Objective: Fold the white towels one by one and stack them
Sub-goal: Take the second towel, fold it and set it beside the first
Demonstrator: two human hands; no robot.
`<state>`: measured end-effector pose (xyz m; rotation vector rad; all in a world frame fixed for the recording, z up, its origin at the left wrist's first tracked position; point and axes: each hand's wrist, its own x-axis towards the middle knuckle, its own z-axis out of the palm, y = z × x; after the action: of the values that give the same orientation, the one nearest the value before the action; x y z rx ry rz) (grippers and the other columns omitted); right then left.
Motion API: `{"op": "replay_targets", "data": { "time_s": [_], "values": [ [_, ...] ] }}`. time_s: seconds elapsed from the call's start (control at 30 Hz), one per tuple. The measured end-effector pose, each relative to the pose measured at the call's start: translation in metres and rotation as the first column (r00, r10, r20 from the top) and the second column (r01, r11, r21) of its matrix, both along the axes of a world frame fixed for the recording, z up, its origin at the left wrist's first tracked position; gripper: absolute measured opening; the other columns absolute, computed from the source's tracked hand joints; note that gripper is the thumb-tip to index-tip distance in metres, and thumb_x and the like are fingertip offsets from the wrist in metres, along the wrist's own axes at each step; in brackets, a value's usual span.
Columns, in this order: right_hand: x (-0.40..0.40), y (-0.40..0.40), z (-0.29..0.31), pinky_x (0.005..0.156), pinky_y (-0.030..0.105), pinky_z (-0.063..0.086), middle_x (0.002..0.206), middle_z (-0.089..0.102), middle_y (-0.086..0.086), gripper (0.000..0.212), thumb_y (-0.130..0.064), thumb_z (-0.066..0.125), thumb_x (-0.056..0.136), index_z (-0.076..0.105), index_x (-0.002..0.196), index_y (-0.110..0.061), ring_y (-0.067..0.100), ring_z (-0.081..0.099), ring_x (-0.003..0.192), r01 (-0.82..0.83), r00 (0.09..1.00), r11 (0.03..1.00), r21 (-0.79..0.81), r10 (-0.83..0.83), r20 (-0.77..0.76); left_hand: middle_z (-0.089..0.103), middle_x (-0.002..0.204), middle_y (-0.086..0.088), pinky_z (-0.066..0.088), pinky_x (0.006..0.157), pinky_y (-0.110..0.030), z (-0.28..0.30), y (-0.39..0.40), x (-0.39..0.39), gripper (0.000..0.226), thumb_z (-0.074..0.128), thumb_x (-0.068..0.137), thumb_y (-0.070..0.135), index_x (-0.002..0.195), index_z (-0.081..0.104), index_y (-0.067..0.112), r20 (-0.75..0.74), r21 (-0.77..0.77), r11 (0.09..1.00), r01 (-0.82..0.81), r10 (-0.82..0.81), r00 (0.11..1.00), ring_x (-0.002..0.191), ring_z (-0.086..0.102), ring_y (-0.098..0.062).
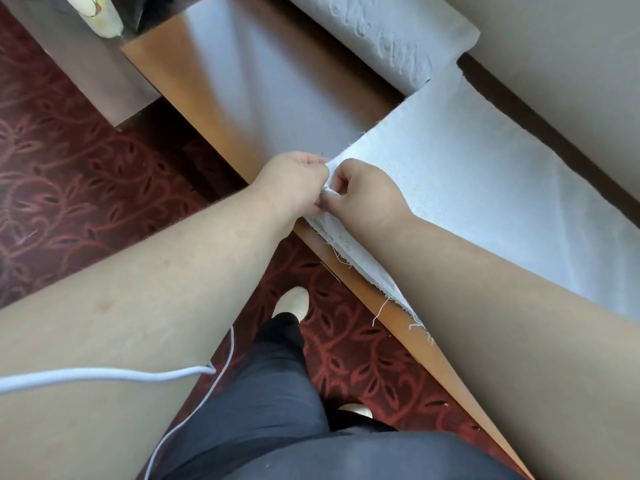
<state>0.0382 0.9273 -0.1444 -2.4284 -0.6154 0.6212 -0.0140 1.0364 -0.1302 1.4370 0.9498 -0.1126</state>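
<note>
Pinching one corner of the white towel (467, 188) with both left hand (294, 181) and right hand (363, 188) at the table (398, 317) edge, fold looks mid-way; folded stack (388, 36) sits farther back, remaining towel count unclear.

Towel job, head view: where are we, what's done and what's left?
Done: one folded towel already lies at the far end of the table. In hand: the left hand and right hand both pinch the near corner of a flat white towel at the table edge. Left: finishing its folds and stacking it. No other unfolded towels are visible.
</note>
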Motion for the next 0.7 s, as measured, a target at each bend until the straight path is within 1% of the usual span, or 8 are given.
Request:
{"op": "replay_targets", "data": {
  "time_s": [0.13, 0.23, 0.33, 0.47, 0.53, 0.6, 0.67, 0.7],
  "values": [
    [0.003, 0.000, -0.006, 0.062, 0.023, 0.042, 0.083, 0.064, -0.008, 0.016, -0.038, 0.070, 0.088, 0.064, 0.090, -0.024, 0.012, 0.060, 0.079, -0.091, 0.995, 0.991, -0.097, 0.087, -0.040, 0.065, 0.091, -0.007, 0.061, 0.063, -0.028, -0.010, 0.016, 0.001, 0.027, 0.050, 0.093, 0.007, 0.111, 0.068, 0.015, -0.100, 0.058, 0.998, 0.035, -0.029, 0.995, 0.066, 0.068, -0.017],
    [0.002, 0.002, -0.006, 0.059, 0.022, 0.041, 0.078, 0.063, -0.007, 0.014, -0.036, 0.068, 0.090, 0.064, 0.086, -0.023, 0.013, 0.058, 0.074, -0.068, 0.997, 0.997, -0.040, 0.067, -0.031, 0.068, 0.083, -0.002, 0.061, 0.066, -0.027, -0.016, 0.022, 0.005, 0.018, 0.060, 0.095, 0.024, 0.104, 0.068, 0.010, -0.105, 0.113, 0.983, 0.142, -0.130, 0.986, 0.069, 0.068, -0.014],
    [-0.003, 0.003, -0.008, 0.059, 0.023, 0.038, 0.077, 0.060, -0.009, 0.013, -0.034, 0.065, 0.091, 0.060, 0.082, -0.026, 0.015, 0.057, 0.077, -0.133, 0.991, 0.988, -0.083, 0.132, -0.018, 0.071, 0.095, -0.005, 0.060, 0.069, -0.024, -0.022, 0.024, 0.007, 0.021, 0.067, 0.092, 0.028, 0.110, 0.069, 0.016, -0.126, 0.111, 0.976, 0.190, -0.176, 0.976, 0.078, 0.072, -0.017],
    [-0.001, -0.007, 0.003, 0.085, 0.023, 0.046, 0.107, 0.069, -0.008, 0.021, -0.032, 0.065, 0.092, 0.067, 0.112, -0.026, 0.010, 0.061, 0.101, -0.101, 0.984, 0.995, -0.020, 0.097, -0.149, 0.068, 0.108, -0.005, 0.058, 0.079, -0.030, -0.024, 0.025, 0.008, 0.026, 0.064, 0.095, 0.027, 0.119, 0.064, 0.019, -0.198, 0.256, 0.916, 0.308, -0.262, 0.945, 0.085, 0.070, -0.019],
    [-0.003, -0.031, 0.014, 0.087, 0.022, 0.045, 0.111, 0.068, -0.012, 0.027, -0.030, 0.066, 0.092, 0.065, 0.118, -0.028, 0.006, 0.060, 0.100, -0.026, 0.985, 0.998, 0.051, 0.034, -0.167, 0.061, 0.116, -0.003, 0.048, 0.082, -0.029, -0.021, 0.019, 0.008, 0.028, 0.060, 0.094, 0.024, 0.122, 0.059, 0.023, -0.306, 0.536, 0.717, 0.445, -0.326, 0.894, 0.092, 0.061, -0.020],
    [-0.011, -0.072, 0.021, 0.077, 0.021, 0.045, 0.103, 0.065, -0.015, 0.024, -0.032, 0.064, 0.091, 0.065, 0.115, -0.030, 0.005, 0.059, 0.092, 0.079, 0.995, 0.996, 0.048, -0.075, -0.068, 0.051, 0.123, -0.009, 0.044, 0.086, -0.037, -0.014, 0.006, 0.008, 0.032, 0.059, 0.092, 0.019, 0.123, 0.054, 0.026, -0.355, 0.763, 0.410, 0.500, -0.380, 0.854, 0.103, 0.052, -0.029],
    [-0.025, -0.123, 0.022, 0.075, 0.025, 0.046, 0.100, 0.062, -0.013, 0.023, -0.035, 0.061, 0.089, 0.065, 0.112, -0.030, 0.008, 0.058, 0.090, 0.174, 0.984, 0.984, -0.033, -0.172, 0.047, 0.052, 0.119, -0.008, 0.043, 0.092, -0.043, -0.009, -0.018, 0.008, 0.029, 0.063, 0.090, 0.021, 0.118, 0.058, 0.028, -0.312, 0.857, 0.176, 0.484, -0.569, 0.761, 0.111, 0.048, -0.032],
    [-0.033, -0.148, 0.020, 0.079, 0.029, 0.047, 0.102, 0.060, -0.011, 0.025, -0.038, 0.061, 0.088, 0.065, 0.112, -0.030, 0.011, 0.057, 0.094, 0.207, 0.976, 0.974, -0.093, -0.200, 0.080, 0.054, 0.118, -0.005, 0.041, 0.096, -0.043, -0.008, -0.034, 0.008, 0.028, 0.065, 0.090, 0.026, 0.117, 0.061, 0.029, -0.314, 0.844, 0.106, 0.526, -0.697, 0.645, 0.114, 0.047, -0.030]
  ]
}}
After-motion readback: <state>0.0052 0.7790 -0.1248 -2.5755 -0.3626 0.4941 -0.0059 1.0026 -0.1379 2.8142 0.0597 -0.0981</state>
